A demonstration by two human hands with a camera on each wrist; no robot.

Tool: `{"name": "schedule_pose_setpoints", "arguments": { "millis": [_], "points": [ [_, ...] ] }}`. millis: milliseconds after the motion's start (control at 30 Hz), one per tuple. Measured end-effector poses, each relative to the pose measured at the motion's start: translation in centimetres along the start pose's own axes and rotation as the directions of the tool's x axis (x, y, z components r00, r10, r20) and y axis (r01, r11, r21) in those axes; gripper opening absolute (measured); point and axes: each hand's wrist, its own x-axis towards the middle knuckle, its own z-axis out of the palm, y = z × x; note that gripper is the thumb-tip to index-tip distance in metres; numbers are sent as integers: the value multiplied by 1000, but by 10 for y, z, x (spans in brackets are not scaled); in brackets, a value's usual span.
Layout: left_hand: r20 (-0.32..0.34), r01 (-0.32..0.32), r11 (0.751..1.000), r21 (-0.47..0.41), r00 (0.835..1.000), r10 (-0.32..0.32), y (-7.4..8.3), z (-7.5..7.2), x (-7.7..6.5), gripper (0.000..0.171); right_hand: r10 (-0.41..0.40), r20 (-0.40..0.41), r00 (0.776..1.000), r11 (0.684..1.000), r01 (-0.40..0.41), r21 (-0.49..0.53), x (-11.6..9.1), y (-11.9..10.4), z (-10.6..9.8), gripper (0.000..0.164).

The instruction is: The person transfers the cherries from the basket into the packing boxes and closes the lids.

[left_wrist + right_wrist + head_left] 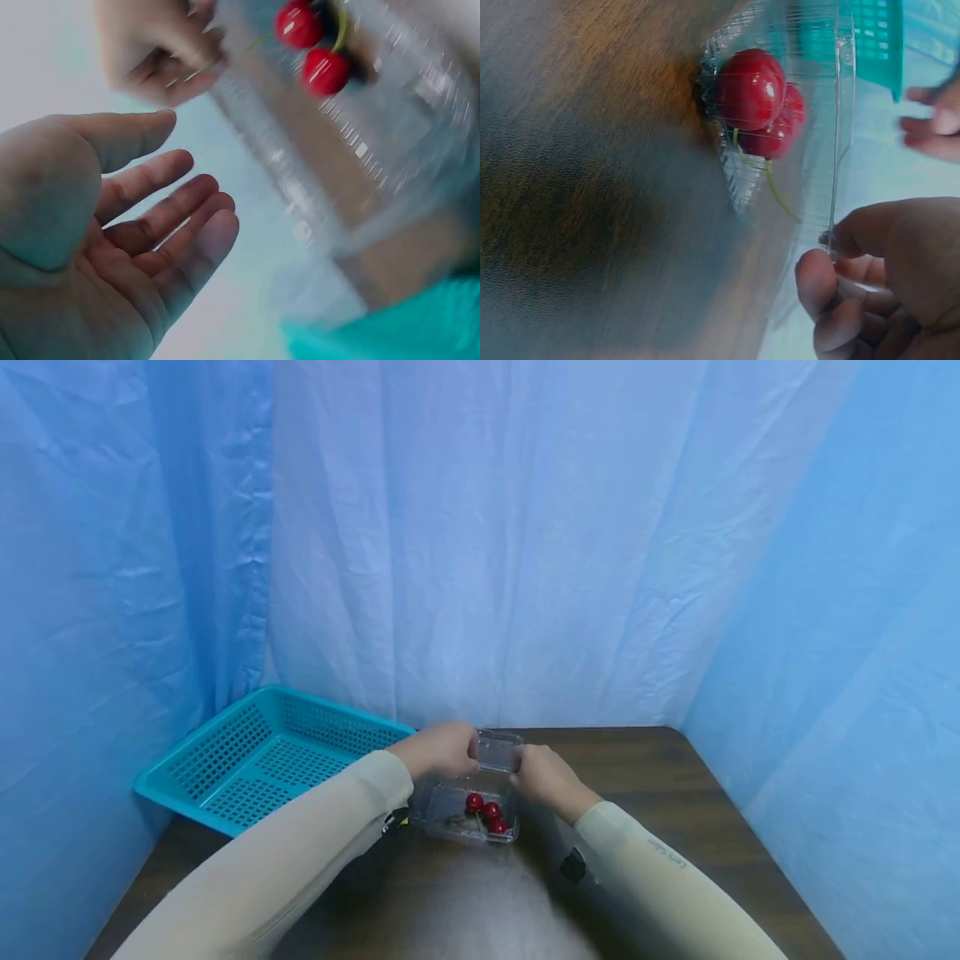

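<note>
A clear plastic clamshell box (442, 814) sits on the table with its lid (498, 750) raised at the far side. Three red cherries (491, 811) lie in its base; green stems show on the cherries (751, 90) in the right wrist view. My right hand (551, 781) pinches the edge of the clear plastic between thumb and forefinger, as the right hand (889, 277) shows up close. Left of the lid is my left hand (442, 749). Seen from its own wrist, the left hand (127, 240) has its fingers extended and apart, holding nothing.
A turquoise perforated plastic basket (217, 822) stands at the left of the dark wooden table (450, 902). Blue-white curtains (480, 543) hang behind the table and along both sides.
</note>
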Motion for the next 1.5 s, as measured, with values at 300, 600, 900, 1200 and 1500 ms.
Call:
{"name": "schedule_pose_setpoints", "arguments": {
  "millis": [300,600,900,1200,1500],
  "points": [
    [-109,-96,995,-21,990,93,-19,-58,-32,13,-3,1,1000,1000,3,-18,-3,2,0,10],
    [-167,-129,989,-78,979,115,-71,-71,-43,17,18,4,1000,1000,-18,-10,-6,5,-3,8],
    [-144,41,997,-63,988,-50,-133,-72,-40,16,10,1,1000,1000,-10,-3,-8,2,-8,7],
    [154,110,994,-22,982,-106,-151,-40,-35,14,-7,15,1000,1000,7,5,-10,-6,-8,6],
    [278,181,981,65,941,-192,-133,-16,-37,24,-2,22,1000,1000,2,15,-12,-6,-6,5]
  ]
}}
